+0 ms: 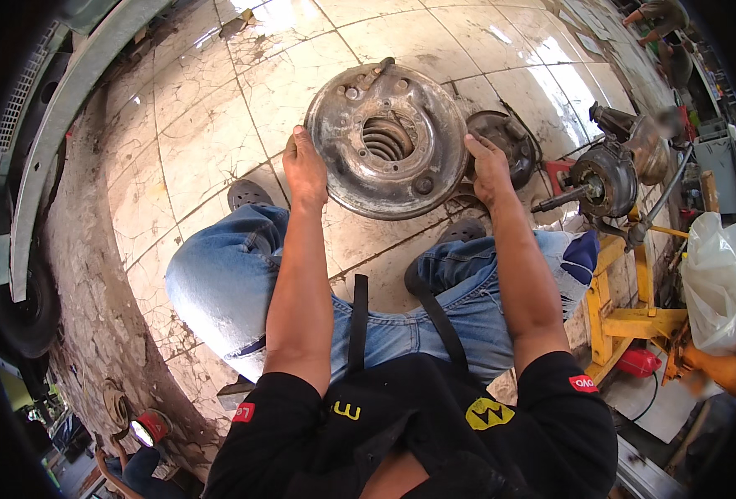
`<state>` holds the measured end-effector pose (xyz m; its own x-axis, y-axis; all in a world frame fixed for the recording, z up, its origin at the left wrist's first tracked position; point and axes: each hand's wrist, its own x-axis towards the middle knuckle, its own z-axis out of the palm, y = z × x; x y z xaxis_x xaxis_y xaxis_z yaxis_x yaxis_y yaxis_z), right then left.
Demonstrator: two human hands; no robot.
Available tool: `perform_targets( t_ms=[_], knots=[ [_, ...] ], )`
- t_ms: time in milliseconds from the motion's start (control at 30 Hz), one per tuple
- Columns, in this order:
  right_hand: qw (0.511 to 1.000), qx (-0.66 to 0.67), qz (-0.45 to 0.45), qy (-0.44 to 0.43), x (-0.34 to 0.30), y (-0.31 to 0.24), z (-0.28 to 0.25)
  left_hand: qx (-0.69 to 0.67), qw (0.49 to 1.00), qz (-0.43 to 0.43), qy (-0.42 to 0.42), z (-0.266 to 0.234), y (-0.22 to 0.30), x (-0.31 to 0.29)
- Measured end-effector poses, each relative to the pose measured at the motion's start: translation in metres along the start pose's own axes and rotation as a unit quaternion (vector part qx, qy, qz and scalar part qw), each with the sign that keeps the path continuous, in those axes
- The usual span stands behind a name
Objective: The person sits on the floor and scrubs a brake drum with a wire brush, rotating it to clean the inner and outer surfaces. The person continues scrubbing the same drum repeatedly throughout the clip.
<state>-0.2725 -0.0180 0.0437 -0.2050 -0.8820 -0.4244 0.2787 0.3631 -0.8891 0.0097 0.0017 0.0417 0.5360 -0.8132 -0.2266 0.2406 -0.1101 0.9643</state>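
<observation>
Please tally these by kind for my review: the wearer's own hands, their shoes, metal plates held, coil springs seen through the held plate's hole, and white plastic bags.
Own hands (left hand, right hand): 2
Shoes (left shoe, right shoe): 2
Held round metal plate: 1
Coil spring: 1
White plastic bag: 1
Total: 7

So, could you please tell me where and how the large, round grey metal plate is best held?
The large, round grey metal plate is probably best gripped at opposite edges of its rim, from left and right, where the left hand and right hand sit: its broad, circular shape should balance that way, clear of the dark stub at its far edge.
</observation>
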Motion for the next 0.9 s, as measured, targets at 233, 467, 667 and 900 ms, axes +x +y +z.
perform_targets(
  t_ms=[233,467,667,900],
  knots=[
    [0.997,-0.009,-0.072,-0.029,-0.005,-0.007,0.012,-0.043,0.997,0.059,-0.033,-0.016,0.027,-0.008],
    [0.996,0.005,-0.063,-0.066,-0.02,-0.022,0.016,-0.184,0.966,-0.018,-0.179,-0.054,0.06,-0.014],
    [0.99,-0.01,-0.113,-0.088,-0.023,-0.034,0.011,-0.098,0.971,-0.082,-0.2,-0.062,0.074,-0.018],
    [0.984,-0.096,-0.129,-0.069,-0.021,-0.008,0.019,-0.069,0.983,-0.106,-0.129,-0.072,0.028,-0.002]
  ],
)
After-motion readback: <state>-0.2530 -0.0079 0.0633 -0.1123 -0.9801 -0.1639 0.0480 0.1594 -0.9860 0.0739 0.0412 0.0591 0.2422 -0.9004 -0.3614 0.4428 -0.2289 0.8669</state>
